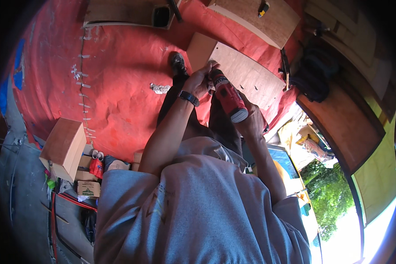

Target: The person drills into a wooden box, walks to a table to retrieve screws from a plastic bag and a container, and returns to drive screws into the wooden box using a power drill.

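Observation:
My right hand (251, 119) is wrapped round a red and black cordless drill (228, 97), whose front end points away from me. Fingers closed, my left hand (199, 82) is at the drill's chuck; what they pinch there, if anything, is too small to make out. Just beyond both hands lies a plywood box (246, 72) with a few small dark spots on its upper face. The drill's tip is by the near left edge of that face, and I cannot tell whether it touches the wood.
A red sheet (114, 88) covers the floor. Farther off lie another wooden panel (255, 20) bearing a yellow and black cutter (263, 9), and a wooden piece (119, 12). A wooden box (64, 147) and a small carton (89, 188) stand at left; a brown board (343, 119) leans at right.

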`<state>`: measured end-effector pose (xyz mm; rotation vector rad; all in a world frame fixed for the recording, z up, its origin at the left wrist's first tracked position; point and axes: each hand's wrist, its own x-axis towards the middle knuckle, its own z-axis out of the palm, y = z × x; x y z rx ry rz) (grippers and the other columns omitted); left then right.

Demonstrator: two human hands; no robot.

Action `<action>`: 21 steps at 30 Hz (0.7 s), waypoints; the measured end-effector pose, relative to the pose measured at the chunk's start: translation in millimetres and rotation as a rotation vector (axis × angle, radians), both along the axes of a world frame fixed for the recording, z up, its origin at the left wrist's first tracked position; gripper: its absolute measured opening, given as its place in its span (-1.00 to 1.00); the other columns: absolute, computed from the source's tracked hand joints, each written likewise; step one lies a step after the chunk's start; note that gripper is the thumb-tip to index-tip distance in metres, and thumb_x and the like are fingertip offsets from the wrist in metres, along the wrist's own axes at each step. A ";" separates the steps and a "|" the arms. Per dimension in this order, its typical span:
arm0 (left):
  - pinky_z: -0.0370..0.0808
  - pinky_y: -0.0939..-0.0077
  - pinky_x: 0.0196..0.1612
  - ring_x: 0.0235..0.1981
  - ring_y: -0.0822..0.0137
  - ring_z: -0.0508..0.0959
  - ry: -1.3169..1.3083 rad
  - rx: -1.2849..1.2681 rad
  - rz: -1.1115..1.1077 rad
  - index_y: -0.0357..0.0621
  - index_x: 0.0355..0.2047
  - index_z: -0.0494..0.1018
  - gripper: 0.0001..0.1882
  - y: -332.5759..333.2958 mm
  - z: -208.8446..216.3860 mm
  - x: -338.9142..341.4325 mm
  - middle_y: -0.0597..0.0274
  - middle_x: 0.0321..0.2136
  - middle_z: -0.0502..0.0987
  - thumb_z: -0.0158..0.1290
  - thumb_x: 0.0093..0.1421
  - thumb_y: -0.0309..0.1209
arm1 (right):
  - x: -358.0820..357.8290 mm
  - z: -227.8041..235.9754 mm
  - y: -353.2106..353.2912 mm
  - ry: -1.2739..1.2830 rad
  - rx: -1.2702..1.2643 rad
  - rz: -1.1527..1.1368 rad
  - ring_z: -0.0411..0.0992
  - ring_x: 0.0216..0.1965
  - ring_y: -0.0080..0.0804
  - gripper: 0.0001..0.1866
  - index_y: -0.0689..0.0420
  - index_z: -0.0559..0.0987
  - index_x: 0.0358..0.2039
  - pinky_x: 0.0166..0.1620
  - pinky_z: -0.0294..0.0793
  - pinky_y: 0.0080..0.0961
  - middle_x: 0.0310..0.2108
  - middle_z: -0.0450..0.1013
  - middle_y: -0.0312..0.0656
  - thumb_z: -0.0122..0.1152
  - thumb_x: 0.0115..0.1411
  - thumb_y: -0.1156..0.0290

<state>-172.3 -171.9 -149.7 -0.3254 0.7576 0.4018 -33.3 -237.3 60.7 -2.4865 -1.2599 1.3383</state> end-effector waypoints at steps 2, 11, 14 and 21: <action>0.53 0.65 -0.49 -0.38 0.50 0.58 0.024 -0.018 0.009 -0.13 0.02 0.43 -0.68 -1.1 -4.1 -5.7 0.29 -0.17 0.56 0.01 0.40 -0.20 | -1.4 0.6 7.0 0.006 -0.006 0.021 0.61 -0.30 0.05 -0.43 -0.02 0.55 0.08 -0.27 0.54 -0.12 -0.40 0.59 0.07 0.38 0.05 0.10; 0.14 0.73 -0.66 -0.70 0.65 0.15 0.264 0.041 -0.209 -0.21 -0.03 0.46 -0.63 -19.9 15.7 -39.9 0.46 -0.54 0.30 0.00 0.42 -0.14 | 8.4 -3.9 16.0 -0.009 -0.078 0.102 0.58 -0.31 0.13 -0.62 0.09 0.56 -0.25 -0.28 0.51 -0.05 -0.46 0.56 0.08 0.41 -0.01 0.15; 0.07 0.73 -0.66 -0.68 0.71 0.15 0.350 0.202 -0.284 -0.27 -0.05 0.48 -0.59 -22.7 20.4 -44.1 0.54 -0.59 0.27 0.03 0.40 -0.13 | 14.5 -7.2 16.8 -0.006 -0.025 0.079 0.58 -0.30 0.13 -0.61 0.08 0.58 -0.24 -0.26 0.52 -0.06 -0.45 0.57 0.08 0.44 -0.05 0.18; 0.27 0.66 -0.62 -0.66 0.62 0.31 0.633 0.509 -0.431 -0.32 -0.21 0.59 -0.60 -28.7 0.5 -35.2 0.45 -0.65 0.33 0.05 0.37 -0.15 | 16.8 2.3 30.2 -0.066 0.015 0.115 0.61 -0.31 0.06 -0.59 0.08 0.63 -0.18 -0.24 0.55 -0.12 -0.40 0.60 0.04 0.44 -0.06 0.20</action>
